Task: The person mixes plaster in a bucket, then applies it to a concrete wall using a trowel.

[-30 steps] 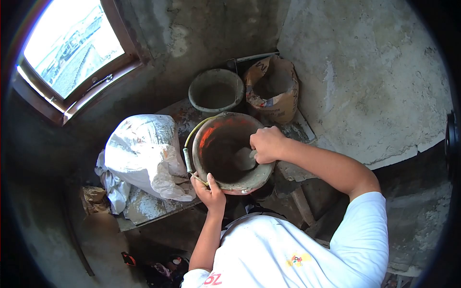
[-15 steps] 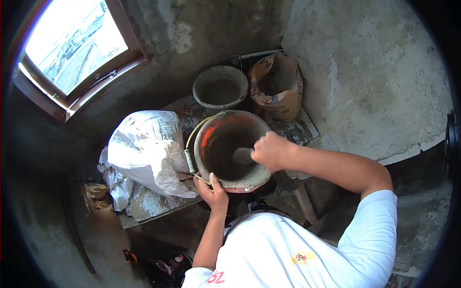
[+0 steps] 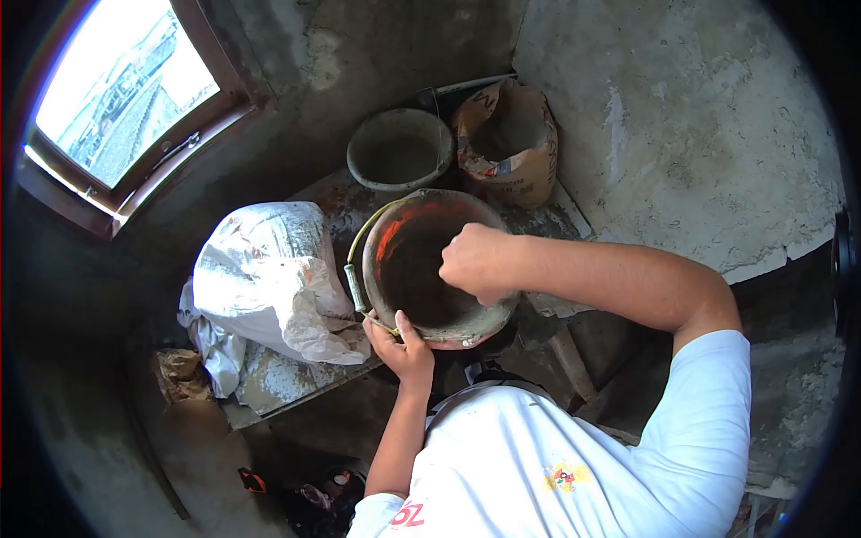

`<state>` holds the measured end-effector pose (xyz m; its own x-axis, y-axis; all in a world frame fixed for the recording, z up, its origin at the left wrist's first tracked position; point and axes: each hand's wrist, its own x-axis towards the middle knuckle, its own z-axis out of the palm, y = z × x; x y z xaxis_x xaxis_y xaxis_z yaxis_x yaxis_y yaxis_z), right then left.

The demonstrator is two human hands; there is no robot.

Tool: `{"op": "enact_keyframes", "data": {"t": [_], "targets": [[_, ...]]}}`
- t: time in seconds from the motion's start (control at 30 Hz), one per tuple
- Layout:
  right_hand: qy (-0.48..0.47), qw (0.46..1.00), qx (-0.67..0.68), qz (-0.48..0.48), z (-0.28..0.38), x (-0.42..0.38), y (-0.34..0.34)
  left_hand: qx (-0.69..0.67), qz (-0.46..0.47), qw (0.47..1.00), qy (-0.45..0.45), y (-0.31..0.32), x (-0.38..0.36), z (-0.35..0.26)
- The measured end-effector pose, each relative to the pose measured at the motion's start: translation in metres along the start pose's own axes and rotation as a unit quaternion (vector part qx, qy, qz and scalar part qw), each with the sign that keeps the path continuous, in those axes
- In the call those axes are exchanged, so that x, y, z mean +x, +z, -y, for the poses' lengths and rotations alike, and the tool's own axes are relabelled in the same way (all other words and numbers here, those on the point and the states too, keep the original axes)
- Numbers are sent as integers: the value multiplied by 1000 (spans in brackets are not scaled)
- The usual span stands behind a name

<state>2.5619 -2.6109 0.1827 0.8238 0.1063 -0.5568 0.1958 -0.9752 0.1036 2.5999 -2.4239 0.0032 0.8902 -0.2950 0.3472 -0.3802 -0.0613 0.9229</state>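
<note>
A mortar-crusted bucket [image 3: 386,296] with an orange-red patch on its inner wall stands before me, its mouth tilted toward me. On its near-left rim my left hand [image 3: 408,355] is closed, thumb over the edge, by the foot of the yellow wire handle [image 3: 357,242]. My right hand [image 3: 477,264] makes a fist over the bucket's mouth. The trowel it grips, whose rounded grey blade showed a moment earlier, is now hidden beneath the fist. Inside, the bucket is dark, and I cannot make out its contents.
Behind the bucket sit a grey basin [image 3: 399,148] and an open brown paper sack [image 3: 520,175]. A stuffed white sack [image 3: 265,269] lies on the board [image 3: 287,387] at left. A window [image 3: 134,99] is at upper left, and a rough grey slab [image 3: 682,134] rises at right.
My right fist has shifted left and up over the bucket's mouth, and the trowel blade has gone out of sight. My left hand keeps its hold on the rim. The view has shifted slightly.
</note>
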Motion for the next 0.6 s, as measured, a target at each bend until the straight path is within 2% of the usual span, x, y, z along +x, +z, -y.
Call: {"op": "enact_keyframes", "data": {"t": [0.03,0.1,0.17,0.23,0.27,0.33,0.37,0.43,0.47,0.5,0.57,0.6], "targets": [[1,1000,0,1,-6,0,2,-1,1,1000,-1,0,0,-1],[55,988,116,-89,-18,-3,8,-31,4,999,-20,-1,1,-5],[87,980,141,-106,-25,-8,15,-14,2,1000,-13,-2,2,2],[115,955,208,-178,-31,-8,36,-12,6,1000,-12,-2,3,5],[115,955,207,-180,-35,-6,46,-13,6,1000,-10,-2,5,8],[129,954,247,-114,-41,-3,61,-12,17,1000,-5,-3,5,10],[130,953,247,-115,-46,-5,60,-12,17,1000,-4,-4,5,10],[170,970,164,-64,-61,-6,55,13,28,1000,1,-7,7,10],[154,973,133,-113,-66,-9,49,13,27,1000,3,-7,7,10],[153,973,131,-114,-66,-11,42,-1,24,1000,-5,-7,7,11],[152,982,8,-112,-63,-14,23,-15,22,1000,-13,-6,7,9],[152,982,8,-112,-59,-11,19,3,22,1000,0,-6,8,6]]}}
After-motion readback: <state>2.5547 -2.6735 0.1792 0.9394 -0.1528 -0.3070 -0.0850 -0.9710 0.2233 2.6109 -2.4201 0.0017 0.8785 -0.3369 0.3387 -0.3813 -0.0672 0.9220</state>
